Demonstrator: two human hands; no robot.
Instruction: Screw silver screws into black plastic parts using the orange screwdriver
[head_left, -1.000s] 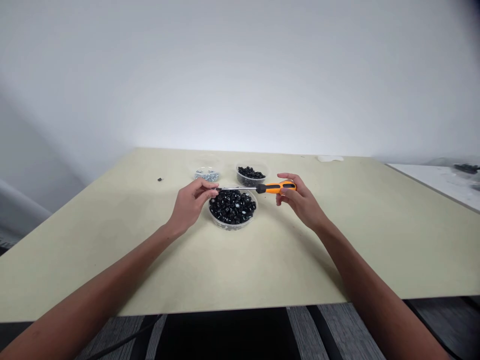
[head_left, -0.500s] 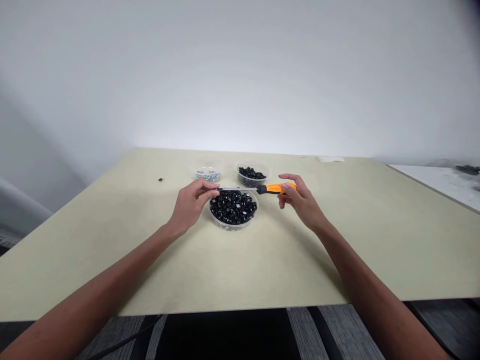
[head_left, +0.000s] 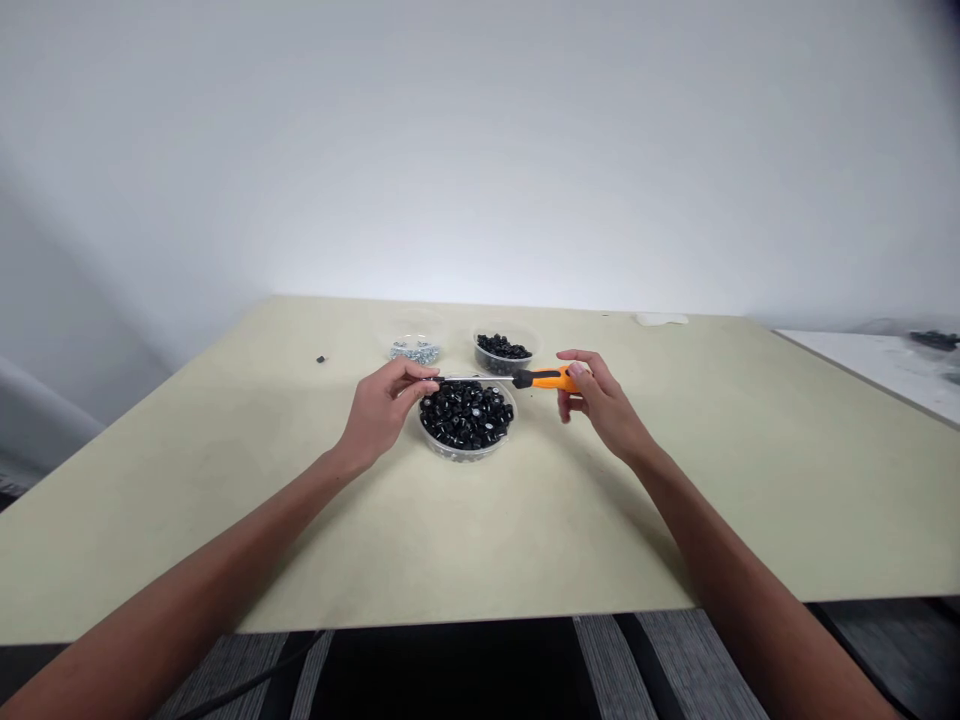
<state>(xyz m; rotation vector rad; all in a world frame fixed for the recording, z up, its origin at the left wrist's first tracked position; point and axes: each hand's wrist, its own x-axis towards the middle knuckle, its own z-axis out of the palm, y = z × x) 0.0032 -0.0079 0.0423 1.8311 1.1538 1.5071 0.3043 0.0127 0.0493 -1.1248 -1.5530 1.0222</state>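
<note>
My right hand [head_left: 596, 400] holds the orange and black handle of a screwdriver [head_left: 546, 379], thumb on top and index finger stretched out. The shaft lies level, pointing left, above a clear bowl [head_left: 463, 453] of black parts with some shiny pieces. At the tip, my left hand [head_left: 382, 405] pinches a small dark piece between thumb and fingers; its shape is mostly hidden. Behind are a clear bowl of small silvery screws [head_left: 415, 351] and another bowl of small black parts [head_left: 504, 347].
A small black piece [head_left: 322, 359] lies on the table [head_left: 480, 540] at the left. Near the wall sits a white object [head_left: 661, 318]. A white surface [head_left: 862, 370] with dark items adjoins the table at the right.
The fingers of my right hand have shifted slightly on the handle, and the handle looks rolled, showing more of its black strip. My left hand has stayed in place.
</note>
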